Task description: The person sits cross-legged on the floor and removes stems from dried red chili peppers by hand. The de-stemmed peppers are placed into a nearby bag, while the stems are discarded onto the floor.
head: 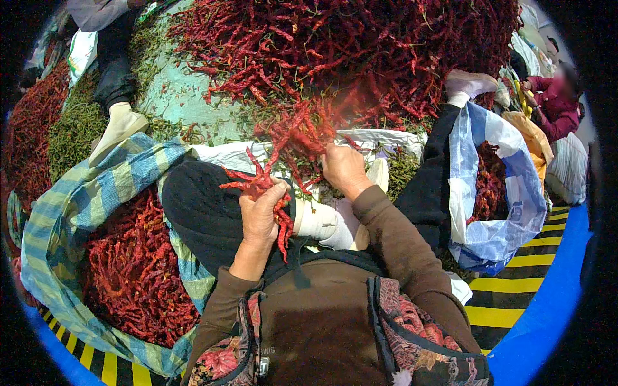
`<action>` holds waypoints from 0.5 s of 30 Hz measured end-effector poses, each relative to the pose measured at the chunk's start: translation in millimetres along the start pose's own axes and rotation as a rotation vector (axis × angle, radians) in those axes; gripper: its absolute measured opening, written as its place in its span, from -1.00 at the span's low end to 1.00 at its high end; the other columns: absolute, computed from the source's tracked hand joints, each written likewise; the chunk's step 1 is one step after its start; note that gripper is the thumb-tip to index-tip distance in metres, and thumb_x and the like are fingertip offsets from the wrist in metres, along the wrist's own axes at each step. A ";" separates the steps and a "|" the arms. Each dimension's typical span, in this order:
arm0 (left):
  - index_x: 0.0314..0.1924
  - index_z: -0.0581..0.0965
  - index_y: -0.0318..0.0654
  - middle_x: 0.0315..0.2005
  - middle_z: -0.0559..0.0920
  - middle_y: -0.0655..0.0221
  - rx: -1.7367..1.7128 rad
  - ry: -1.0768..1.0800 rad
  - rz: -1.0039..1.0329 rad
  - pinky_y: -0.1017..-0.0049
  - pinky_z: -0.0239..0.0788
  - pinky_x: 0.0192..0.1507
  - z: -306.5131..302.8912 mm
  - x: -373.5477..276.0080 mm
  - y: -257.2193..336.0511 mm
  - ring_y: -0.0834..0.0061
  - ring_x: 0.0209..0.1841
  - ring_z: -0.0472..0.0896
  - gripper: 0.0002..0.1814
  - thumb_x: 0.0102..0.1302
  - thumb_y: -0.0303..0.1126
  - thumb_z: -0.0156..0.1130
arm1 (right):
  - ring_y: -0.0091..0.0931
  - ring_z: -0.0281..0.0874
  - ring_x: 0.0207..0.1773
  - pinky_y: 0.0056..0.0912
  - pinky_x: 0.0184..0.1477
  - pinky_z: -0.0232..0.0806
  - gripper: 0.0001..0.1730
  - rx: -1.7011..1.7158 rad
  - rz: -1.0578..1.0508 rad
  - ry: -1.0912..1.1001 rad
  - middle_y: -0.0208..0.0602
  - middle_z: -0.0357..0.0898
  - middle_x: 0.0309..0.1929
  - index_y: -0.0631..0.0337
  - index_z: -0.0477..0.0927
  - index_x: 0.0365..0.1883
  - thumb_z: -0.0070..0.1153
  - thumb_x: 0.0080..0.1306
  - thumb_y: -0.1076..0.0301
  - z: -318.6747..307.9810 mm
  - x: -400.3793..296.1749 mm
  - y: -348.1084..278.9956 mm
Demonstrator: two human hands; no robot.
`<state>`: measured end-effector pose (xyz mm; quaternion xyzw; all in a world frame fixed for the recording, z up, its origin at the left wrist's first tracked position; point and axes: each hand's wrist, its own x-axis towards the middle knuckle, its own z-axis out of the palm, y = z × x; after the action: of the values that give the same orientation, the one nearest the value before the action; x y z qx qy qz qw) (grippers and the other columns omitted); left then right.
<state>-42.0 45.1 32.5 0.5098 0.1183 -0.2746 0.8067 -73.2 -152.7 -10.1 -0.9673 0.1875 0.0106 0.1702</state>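
A bunch of red chili peppers (260,181) is clasped in my left hand (260,210), with tips sticking out above and below the fist. My right hand (344,166) is closed at the near edge of a heap of red chilies (347,53), its fingers around some chilies (309,135). Several of these chilies lie between both hands, partly blurred. Beneath the hands are a white sheet (222,152) and scattered green stems (403,166).
At my left stands a green-blue checked woven sack (101,178) holding red chilies (140,270). To the right is a blue-white plastic sack (524,193) with chilies inside. A person in dark red (555,103) sits at far right; another person's leg (116,67) extends at upper left.
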 end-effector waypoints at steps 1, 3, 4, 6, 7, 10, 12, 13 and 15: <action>-0.31 0.56 -0.39 -0.38 0.65 0.28 -0.011 0.002 -0.010 0.50 0.42 -0.14 -0.3 -0.2 1.5 0.49 -0.31 0.61 -0.89 0.12 -0.58 0.22 | -0.07 0.58 -0.42 0.00 -0.32 0.40 -0.79 0.108 -0.009 -0.016 0.05 0.56 -0.52 0.28 0.55 -0.51 0.05 0.18 0.30 -6.2 0.1 0.7; -0.30 0.56 -0.39 -0.38 0.65 0.26 -0.031 -0.006 -0.028 0.49 0.42 -0.12 0.7 -0.2 4.2 0.47 -0.32 0.61 -0.89 0.12 -0.57 0.22 | -0.05 0.56 -0.41 0.04 -0.31 0.37 -0.79 0.319 -0.018 -0.044 0.09 0.55 -0.51 0.29 0.55 -0.49 0.04 0.18 0.31 -17.8 -1.1 8.5; -0.30 0.56 -0.39 -0.39 0.65 0.26 -0.039 -0.016 -0.036 0.48 0.42 -0.12 1.9 -0.1 5.5 0.46 -0.32 0.61 -0.89 0.12 -0.57 0.21 | -0.22 0.54 -0.52 -0.13 -0.40 0.35 -0.76 0.385 -0.088 -0.035 -0.06 0.55 -0.58 0.32 0.55 -0.48 0.06 0.20 0.28 -19.6 -3.0 18.5; -0.30 0.56 -0.39 -0.40 0.66 0.24 -0.059 -0.039 -0.065 0.48 0.42 -0.14 1.1 0.2 5.4 0.45 -0.33 0.62 -0.89 0.13 -0.55 0.22 | -0.42 0.43 -0.61 -0.31 -0.52 0.26 -0.74 0.784 0.170 -0.274 -0.26 0.49 -0.64 0.31 0.54 -0.50 0.08 0.23 0.27 -29.8 -9.7 26.4; -0.29 0.55 -0.39 -0.40 0.65 0.22 -0.072 -0.047 -0.100 0.48 0.44 -0.17 0.7 0.5 5.2 0.45 -0.34 0.62 -0.87 0.12 -0.56 0.22 | -0.52 0.37 -0.66 -0.40 -0.58 0.22 -0.73 0.982 0.301 -0.398 -0.36 0.46 -0.68 0.30 0.53 -0.51 0.08 0.25 0.27 -39.8 -12.5 20.9; -0.28 0.53 -0.39 -0.41 0.65 0.19 -0.137 -0.085 -0.218 0.49 0.47 -0.26 1.1 0.2 3.4 0.43 -0.38 0.61 -0.86 0.11 -0.57 0.24 | -0.73 0.12 -0.73 -0.62 -0.69 -0.05 -0.78 1.295 0.545 -0.462 -0.59 0.31 -0.71 0.21 0.55 -0.46 0.01 0.34 0.31 -67.8 -33.7 0.4; -0.29 0.53 -0.37 -0.40 0.65 0.19 -0.088 -0.134 -0.306 0.50 0.48 -0.29 2.7 -1.4 5.8 0.45 -0.39 0.61 -0.86 0.12 -0.56 0.25 | -0.73 0.10 -0.74 -0.64 -0.69 -0.06 -0.82 1.413 0.569 -0.466 -0.61 0.29 -0.72 0.19 0.55 -0.41 0.00 0.35 0.33 -67.8 -45.8 -2.7; -0.30 0.52 -0.35 -0.40 0.65 0.19 -0.063 -0.159 -0.350 0.51 0.48 -0.30 4.0 -2.0 6.7 0.45 -0.40 0.61 -0.87 0.12 -0.55 0.26 | -0.74 0.15 -0.73 -0.65 -0.68 -0.01 -0.79 1.347 0.522 -0.420 -0.62 0.32 -0.70 0.20 0.55 -0.42 -0.02 0.36 0.31 -65.8 -51.1 -5.9; -0.30 0.54 -0.33 -0.36 0.66 0.21 -0.112 -0.183 -0.304 0.48 0.50 -0.32 11.2 -4.5 2.2 0.49 -0.38 0.61 -0.87 0.13 -0.51 0.29 | -0.72 0.20 -0.66 -0.60 -0.64 0.06 -0.80 1.185 0.369 -0.310 -0.60 0.28 -0.67 0.25 0.56 -0.35 0.00 0.36 0.31 -56.1 -64.1 -11.0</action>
<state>-45.4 37.4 41.4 0.4131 0.1351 -0.4314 0.7905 -131.1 -138.8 51.8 -0.6483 0.2984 0.0741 0.6965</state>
